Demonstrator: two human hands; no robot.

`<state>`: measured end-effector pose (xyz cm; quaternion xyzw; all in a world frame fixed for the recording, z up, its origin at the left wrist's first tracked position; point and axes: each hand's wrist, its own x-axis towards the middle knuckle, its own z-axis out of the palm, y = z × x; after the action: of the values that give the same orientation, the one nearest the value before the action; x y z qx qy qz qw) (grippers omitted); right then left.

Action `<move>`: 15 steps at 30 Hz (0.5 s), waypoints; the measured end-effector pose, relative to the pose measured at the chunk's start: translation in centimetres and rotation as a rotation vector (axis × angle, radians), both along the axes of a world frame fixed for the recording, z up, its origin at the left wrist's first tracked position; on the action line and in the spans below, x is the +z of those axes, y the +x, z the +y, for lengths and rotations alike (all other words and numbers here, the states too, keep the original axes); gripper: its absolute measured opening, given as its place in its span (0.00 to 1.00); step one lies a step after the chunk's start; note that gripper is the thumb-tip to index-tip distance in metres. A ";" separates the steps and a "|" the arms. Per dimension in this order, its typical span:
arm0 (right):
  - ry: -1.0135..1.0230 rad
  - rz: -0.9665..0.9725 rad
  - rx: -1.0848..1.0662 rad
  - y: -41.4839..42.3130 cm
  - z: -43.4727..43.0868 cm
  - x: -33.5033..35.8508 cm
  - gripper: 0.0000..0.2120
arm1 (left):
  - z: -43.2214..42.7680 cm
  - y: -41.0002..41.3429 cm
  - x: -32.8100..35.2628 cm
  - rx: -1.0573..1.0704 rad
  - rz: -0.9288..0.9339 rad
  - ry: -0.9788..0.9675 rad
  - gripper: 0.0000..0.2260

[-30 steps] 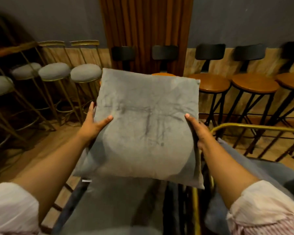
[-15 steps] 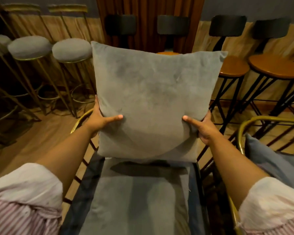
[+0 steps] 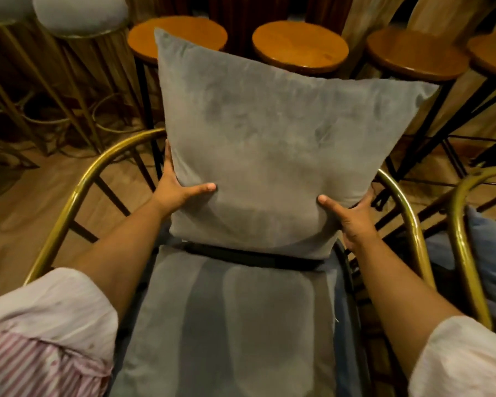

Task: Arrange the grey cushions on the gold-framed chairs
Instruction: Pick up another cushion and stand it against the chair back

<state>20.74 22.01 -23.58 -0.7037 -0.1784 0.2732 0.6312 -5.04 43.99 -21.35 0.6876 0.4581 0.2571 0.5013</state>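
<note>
A square grey cushion (image 3: pixel 269 133) stands upright at the back of a gold-framed chair (image 3: pixel 69 202), its lower edge touching the chair's grey seat pad (image 3: pixel 235 325). My left hand (image 3: pixel 178 190) grips the cushion's lower left edge, thumb across the front. My right hand (image 3: pixel 352 216) grips the lower right corner the same way. The chair's curved gold rail runs round both sides behind my hands; its back part is hidden by the cushion.
A second gold-framed chair (image 3: pixel 461 230) with a blue-grey cushion (image 3: pixel 490 253) stands at the right. Several round wooden stools (image 3: pixel 301 44) on black legs line the back. Grey-topped gold stools (image 3: pixel 80 12) stand at the back left. The floor is wood.
The cushion has come down from mid-air onto the back of the seat. My hands slid lower on its sides, and my view tilted down toward the chair.
</note>
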 end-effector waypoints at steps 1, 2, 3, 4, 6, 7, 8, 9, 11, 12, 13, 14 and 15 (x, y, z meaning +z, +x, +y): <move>0.000 -0.019 -0.003 -0.1 -0.1 -0.8 0.52 | 0.0 -0.2 -0.8 0.011 0.015 -0.014 0.55; -0.007 -0.040 -0.007 -0.5 -0.2 -1.5 0.49 | -0.2 -0.5 -1.5 0.023 0.027 -0.033 0.53; -0.021 -0.048 -0.009 -1.0 -0.3 -2.0 0.48 | -0.5 -0.9 -2.2 0.036 0.036 -0.050 0.52; -0.031 -0.052 -0.007 -1.5 -0.5 -2.5 0.50 | -0.7 -1.2 -2.7 0.049 0.045 -0.061 0.50; -0.053 -0.053 -0.015 -2.4 -0.7 -2.6 0.56 | -1.2 -1.4 -2.9 0.070 0.055 -0.078 0.48; -0.053 -0.037 -0.017 -2.5 -0.7 -2.5 0.59 | -1.1 -1.3 -2.9 0.077 0.057 -0.081 0.47; -0.052 -0.029 -0.018 -2.4 -0.6 -2.4 0.61 | -0.9 -1.2 -2.8 0.081 0.060 -0.084 0.47; -0.059 -0.037 -0.023 -2.4 -0.5 -2.3 0.61 | -0.7 -1.1 -2.8 0.082 0.068 -0.089 0.47; -0.096 -0.079 -0.018 -2.5 -0.4 -2.2 0.60 | -0.3 -1.0 -2.9 0.061 0.112 -0.106 0.48; -0.122 -0.094 0.006 -2.5 -0.4 -2.5 0.61 | -0.3 -0.9 -3.1 0.045 0.162 -0.120 0.49; -0.158 -0.089 0.030 -2.4 -0.3 -3.1 0.59 | -0.2 -0.9 -3.5 0.031 0.223 -0.138 0.50; -0.190 -0.078 0.046 -2.3 -0.2 -3.8 0.55 | -0.2 -0.9 -3.7 0.022 0.282 -0.162 0.51; -0.215 -0.066 0.054 -2.2 -0.1 -4.2 0.52 | -0.1 -0.8 -4.0 0.021 0.331 -0.190 0.52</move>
<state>18.52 21.91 -27.79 -0.7710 -0.1879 0.2842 0.5381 -5.86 43.92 -25.33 0.6651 0.5638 0.1012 0.4791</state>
